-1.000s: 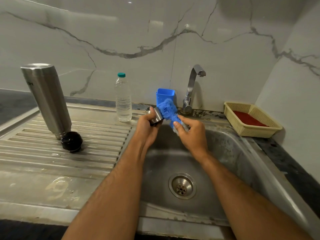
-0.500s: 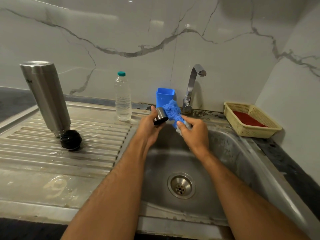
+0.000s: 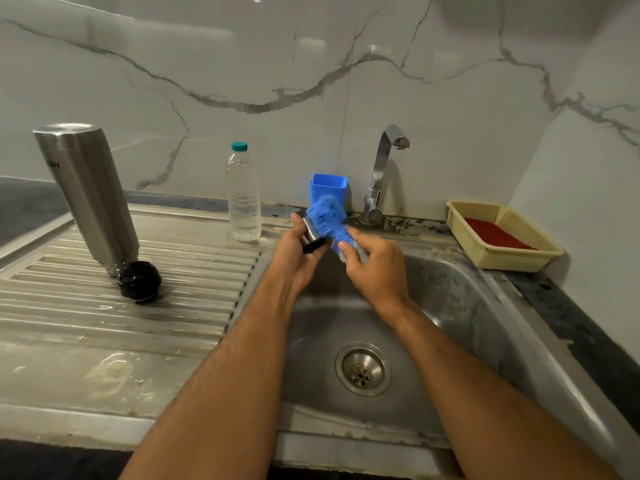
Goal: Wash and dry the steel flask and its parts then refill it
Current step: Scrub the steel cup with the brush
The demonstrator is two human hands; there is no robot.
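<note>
Left hand (image 3: 298, 258): grips the steel cap (image 3: 313, 233) over the sink (image 3: 460, 306).
Right hand (image 3: 375, 268): holds the blue brush (image 3: 327, 216) against the cap.
Steel flask (image 3: 88, 195): inverted on the drainboard (image 3: 173, 296), black stopper (image 3: 139, 281) touching its base.

— What was my left grip (image 3: 294, 252) on?
— A small steel cap (image 3: 310, 231), brushed metal with a black matt rim. My right held a fluffy blue brush (image 3: 327, 216).
— And the flask (image 3: 88, 197)?
— Satin steel, faintly glossy. Its stopper (image 3: 139, 281) was shiny black plastic.
— The sink (image 3: 450, 306)?
— Dull, stained steel, with a ribbed drainboard (image 3: 138, 306); the wall (image 3: 311, 64) was glossy marble.
</note>
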